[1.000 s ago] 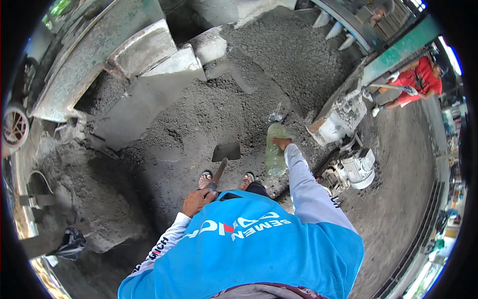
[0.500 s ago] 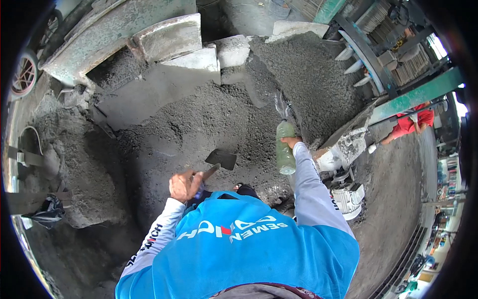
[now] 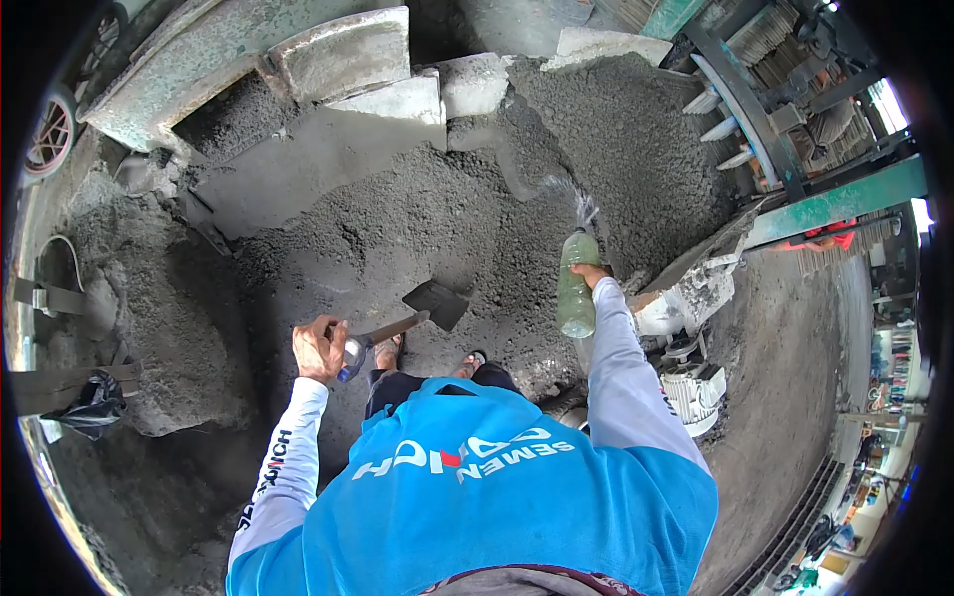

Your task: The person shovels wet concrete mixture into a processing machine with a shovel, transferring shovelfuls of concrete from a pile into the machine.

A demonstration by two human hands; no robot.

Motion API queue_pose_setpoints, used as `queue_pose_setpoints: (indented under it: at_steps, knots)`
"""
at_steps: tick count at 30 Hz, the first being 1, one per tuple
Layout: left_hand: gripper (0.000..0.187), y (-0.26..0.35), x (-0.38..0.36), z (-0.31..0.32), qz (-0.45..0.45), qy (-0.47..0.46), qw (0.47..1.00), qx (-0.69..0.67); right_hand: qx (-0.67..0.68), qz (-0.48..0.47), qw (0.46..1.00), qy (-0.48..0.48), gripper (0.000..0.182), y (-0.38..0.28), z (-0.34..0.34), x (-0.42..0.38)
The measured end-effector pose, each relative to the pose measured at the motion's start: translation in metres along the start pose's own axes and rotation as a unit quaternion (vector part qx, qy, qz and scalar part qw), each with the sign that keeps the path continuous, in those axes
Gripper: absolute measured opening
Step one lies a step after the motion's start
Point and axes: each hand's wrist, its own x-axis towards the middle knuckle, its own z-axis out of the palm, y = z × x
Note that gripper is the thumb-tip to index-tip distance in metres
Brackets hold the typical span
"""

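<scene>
My left hand [image 3: 320, 348] is closed on the grip end of a shovel [image 3: 397, 326], held low to the left of my body. The dark blade [image 3: 437, 304] points away from me, over the grey mix. In my right hand [image 3: 594, 272] is a large translucent greenish bottle [image 3: 575, 298], tipped with its mouth away from me. Water [image 3: 574, 196] sprays from the mouth onto the heap of damp grey sand or cement mix [image 3: 636, 149]. My feet [image 3: 469, 366] show just beyond the blue shirt.
Pale slabs [image 3: 343, 55] border the mix at the far side. A green metal beam [image 3: 840, 202] and a motor [image 3: 693, 392] stand to the right. A rough mound [image 3: 169, 328] and a black plastic bag [image 3: 94, 405] are at left. Red clothing of another person [image 3: 835, 236] shows behind the beam.
My left hand has moved left, drawing the shovel's grip along, so more handle shows. The bottle has shifted slightly right, its water spray spreading wider. The person in red is now mostly hidden.
</scene>
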Motion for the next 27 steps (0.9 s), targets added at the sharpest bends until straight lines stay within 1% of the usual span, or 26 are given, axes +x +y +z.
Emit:
queue_pose_setpoints:
  at_steps: [1,2,3,4,6,7,9,10,13,14,17,18,21,25,26,27]
  knots:
    - [0.024,-0.001,-0.002,0.001,0.007,0.003,1.000,0.007,-0.023,0.009,0.999,0.024,0.080,-0.001,-0.001,-0.005]
    - [0.024,-0.001,-0.005,0.001,0.014,0.006,1.000,0.013,-0.034,-0.007,0.999,-0.002,0.085,0.037,0.012,0.041]
    - [0.024,-0.002,-0.009,0.002,0.022,0.006,1.000,0.018,-0.067,0.006,0.998,-0.011,0.086,0.048,0.013,0.035]
    - [0.023,-0.002,-0.015,0.003,0.020,0.008,1.000,0.020,-0.101,0.020,0.995,-0.020,0.086,0.056,0.010,0.022]
    - [0.023,0.001,-0.024,0.004,0.016,0.015,1.000,0.022,-0.226,0.084,0.968,-0.064,0.081,0.015,-0.016,-0.065]
    - [0.022,-0.001,-0.028,0.005,0.010,0.010,1.000,0.022,-0.263,0.097,0.956,-0.087,0.081,0.018,-0.018,-0.078]
    - [0.021,-0.009,-0.041,0.007,-0.005,0.000,1.000,0.021,-0.292,0.112,0.941,-0.127,0.082,0.054,-0.015,-0.077]
    - [0.018,-0.017,-0.049,0.011,0.004,0.011,0.999,0.037,-0.300,0.117,0.936,-0.145,0.082,0.070,-0.014,-0.077]
    - [0.017,-0.025,-0.069,0.015,-0.002,-0.008,0.999,0.048,-0.329,0.133,0.916,-0.185,0.083,0.115,-0.016,-0.078]
    - [0.016,-0.025,-0.074,0.015,0.005,-0.009,0.998,0.057,-0.351,0.140,0.905,-0.198,0.084,0.131,-0.017,-0.079]
    - [0.015,-0.033,-0.091,0.020,0.045,0.009,0.998,0.042,-0.463,0.137,0.839,-0.252,0.082,0.163,-0.020,-0.086]
    - [0.015,-0.033,-0.095,0.021,0.053,0.011,0.998,0.037,-0.496,0.166,0.815,-0.250,0.081,0.171,-0.024,-0.093]
    - [0.014,-0.036,-0.102,0.027,0.043,-0.011,0.999,0.024,-0.500,0.246,0.795,-0.240,0.080,0.187,-0.038,-0.115]
    - [0.015,-0.030,-0.105,0.034,0.043,-0.016,0.999,0.022,-0.432,0.212,0.864,-0.147,0.078,0.206,-0.060,-0.134]
    - [0.015,-0.027,-0.105,0.034,0.040,-0.022,0.999,0.022,-0.384,0.220,0.891,-0.103,0.076,0.201,-0.064,-0.140]
    - [0.016,-0.024,-0.105,0.035,0.037,-0.028,0.999,0.021,-0.358,0.204,0.907,-0.082,0.072,0.180,-0.070,-0.154]
